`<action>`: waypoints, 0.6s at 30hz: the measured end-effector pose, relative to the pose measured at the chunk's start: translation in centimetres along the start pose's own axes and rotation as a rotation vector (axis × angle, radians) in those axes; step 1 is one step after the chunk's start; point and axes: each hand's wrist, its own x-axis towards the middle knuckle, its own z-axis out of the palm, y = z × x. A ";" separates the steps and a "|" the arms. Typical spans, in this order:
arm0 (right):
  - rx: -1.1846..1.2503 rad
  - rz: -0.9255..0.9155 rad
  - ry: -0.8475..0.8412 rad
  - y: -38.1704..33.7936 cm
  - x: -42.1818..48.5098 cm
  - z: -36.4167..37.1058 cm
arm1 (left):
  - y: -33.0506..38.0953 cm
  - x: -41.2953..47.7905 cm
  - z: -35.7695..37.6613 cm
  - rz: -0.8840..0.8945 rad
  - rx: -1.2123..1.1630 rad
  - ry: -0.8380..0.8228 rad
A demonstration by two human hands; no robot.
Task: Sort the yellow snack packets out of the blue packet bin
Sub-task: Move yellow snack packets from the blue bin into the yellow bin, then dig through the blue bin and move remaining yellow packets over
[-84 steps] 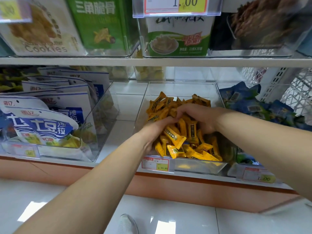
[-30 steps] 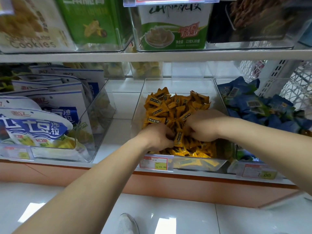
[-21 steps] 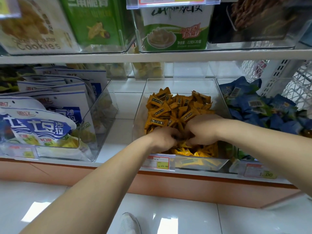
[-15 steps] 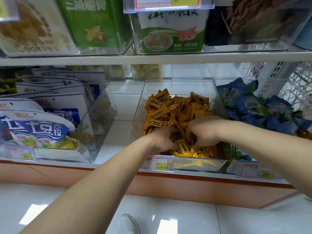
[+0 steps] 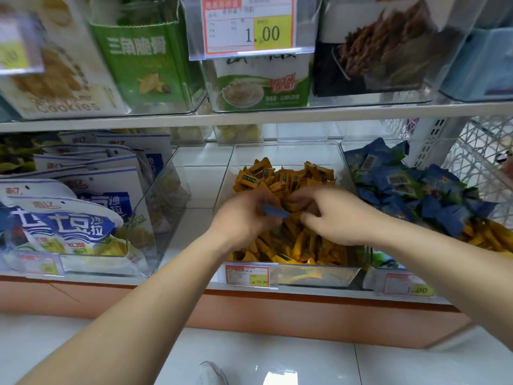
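Note:
A clear middle bin (image 5: 286, 147) on the lower shelf holds a heap of yellow snack packets (image 5: 280, 179). Both hands hover over its front half. My left hand (image 5: 244, 218) pinches a small blue packet (image 5: 273, 212) just above the yellow heap. My right hand (image 5: 336, 215) is close beside it, fingers loosely curled, with nothing plainly held. The bin to the right is piled with blue packets (image 5: 402, 187), and several yellow packets (image 5: 488, 236) lie at its front right corner.
A clear bin of white and blue bags (image 5: 72, 218) stands on the left. The upper shelf edge (image 5: 249, 118) carries boxed snacks and a hanging price tag (image 5: 249, 26). A white wire basket (image 5: 483, 162) is at the far right. Price labels (image 5: 247, 275) line the shelf front.
Both hands were buried in the front of the yellow heap. They have lifted slightly, and my left hand now has a blue packet pinched in its fingers.

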 end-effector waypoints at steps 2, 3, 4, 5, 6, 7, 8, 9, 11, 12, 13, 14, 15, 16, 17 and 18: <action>0.133 0.002 0.065 -0.1 -0.9 -0.6 | 1.1 -0.3 -0.9 0.012 -0.112 0.121; 0.207 0.003 0.086 -0.1 -1.4 -0.9 | 1.9 -0.5 -1.1 0.005 -0.210 0.145; 0.289 0.000 0.105 -0.3 -2.0 -1.2 | 2.9 -0.7 -1.2 -0.010 -0.328 0.150; 0.371 -0.007 0.123 -0.5 -2.6 -1.5 | 3.9 -0.9 -1.1 -0.030 -0.453 0.141; 0.445 -0.017 0.142 -0.8 -3.1 -1.8 | 5.0 -1.1 -0.8 -0.043 -0.560 0.128; 0.513 -0.025 0.166 -1.0 -3.6 -2.1 | 6.0 -1.3 -0.4 -0.041 -0.633 0.118; 0.578 -0.034 0.194 -1.1 -4.2 -2.3 | 6.8 -1.4 0.0 -0.025 -0.675 0.117; 0.670 -0.035 0.222 -1.2 -4.7 -2.6 | 7.5 -1.4 0.4 -0.006 -0.703 0.127; 0.794 -0.022 0.268 -1.1 -5.9 -2.9 | 8.5 -1.2 1.1 0.034 -0.706 0.159; 0.774 -0.008 0.293 -0.9 -6.3 -3.1 | 8.8 -1.1 1.3 0.056 -0.679 0.161; 0.734 0.015 0.310 -0.4 -6.8 -3.1 | 9.0 -1.0 1.6 0.075 -0.647 0.154; 0.706 0.042 0.319 0.2 -7.1 -3.1 | 9.2 -0.9 1.9 0.095 -0.619 0.141; 0.698 0.071 0.323 0.9 -7.4 -3.1 | 9.3 -0.8 2.3 0.115 -0.565 0.136; 0.676 0.107 0.325 1.8 -7.6 -3.3 | 9.4 -0.8 2.7 0.150 -0.461 0.149; 0.596 0.136 0.349 2.7 -7.8 -3.8 | 9.4 -0.8 3.1 0.190 -0.306 0.172; 0.431 0.148 0.385 3.8 -8.0 -4.4 | 9.3 -0.7 3.5 0.225 -0.138 0.189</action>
